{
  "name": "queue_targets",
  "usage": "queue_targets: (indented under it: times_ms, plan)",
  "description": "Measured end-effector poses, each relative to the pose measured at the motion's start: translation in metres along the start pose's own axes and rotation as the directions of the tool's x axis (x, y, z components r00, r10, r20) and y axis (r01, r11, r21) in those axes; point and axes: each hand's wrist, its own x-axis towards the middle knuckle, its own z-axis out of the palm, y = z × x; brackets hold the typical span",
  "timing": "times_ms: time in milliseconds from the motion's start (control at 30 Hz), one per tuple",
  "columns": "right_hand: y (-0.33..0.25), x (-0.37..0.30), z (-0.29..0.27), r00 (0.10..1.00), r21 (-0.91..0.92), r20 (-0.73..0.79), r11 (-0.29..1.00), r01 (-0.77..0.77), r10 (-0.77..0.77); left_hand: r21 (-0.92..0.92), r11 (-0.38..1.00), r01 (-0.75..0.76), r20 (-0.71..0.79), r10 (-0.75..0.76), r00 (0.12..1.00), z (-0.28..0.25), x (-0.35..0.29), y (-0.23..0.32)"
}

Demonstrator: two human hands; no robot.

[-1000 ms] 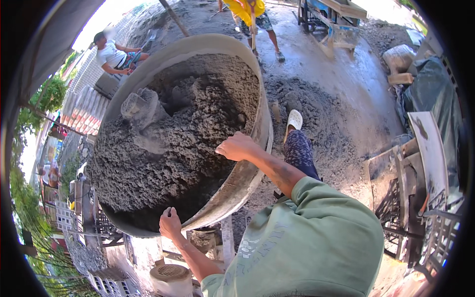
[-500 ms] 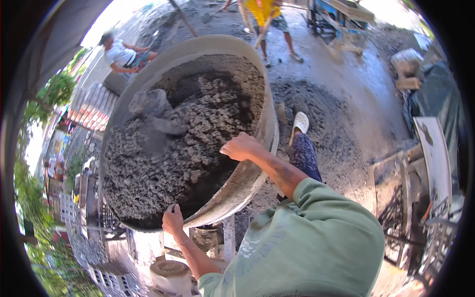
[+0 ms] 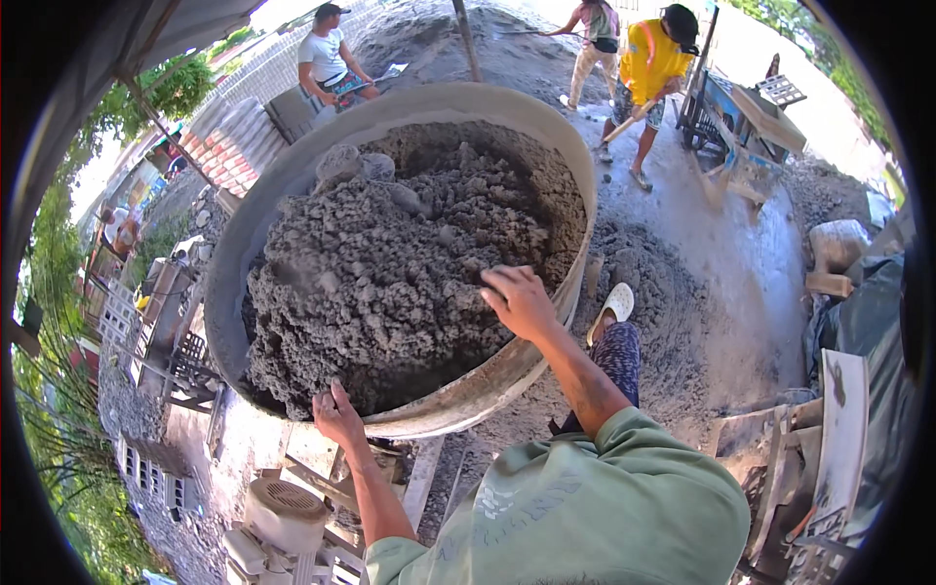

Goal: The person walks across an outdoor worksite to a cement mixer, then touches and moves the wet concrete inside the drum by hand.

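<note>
The left hand [image 3: 337, 417] bends its fingers at the near rim of the mixing drum [image 3: 224, 292], whether gripping it I cannot tell; a turning drum could pinch them. Grey cement mix [image 3: 380, 278] lies heaped inside; the right hand [image 3: 521, 302], empty, fingers loosely spread inside the right rim, could be dragged if it churned.
</note>
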Motion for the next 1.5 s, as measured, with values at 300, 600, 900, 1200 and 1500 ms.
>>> queue_targets:
  times_ms: [300,600,900,1200,1500]
  plan:
    - [0.014,0.000,0.004,0.974,0.112,-0.135,0.979,-0.170,0.184,-0.270,0.950,0.154,-0.145,-0.198,0.969,0.006,-0.009,0.015]
    - [0.009,-0.002,0.002,0.966,0.095,-0.212,0.987,-0.127,0.145,-0.335,0.919,0.209,-0.078,-0.249,0.965,0.003,-0.009,0.014]
    - [-0.003,-0.001,-0.003,0.990,0.025,-0.091,0.994,-0.102,0.104,-0.267,0.947,0.176,-0.111,-0.212,0.971,0.002,-0.005,0.009]
    - [0.001,-0.004,-0.003,0.991,0.047,-0.102,0.996,-0.082,0.086,-0.163,0.982,0.095,-0.109,-0.113,0.988,0.006,-0.001,0.011]
    - [-0.003,-0.004,-0.001,0.995,0.004,0.075,0.998,-0.067,0.067,-0.036,0.998,0.055,-0.086,-0.058,0.995,0.004,0.002,0.004]
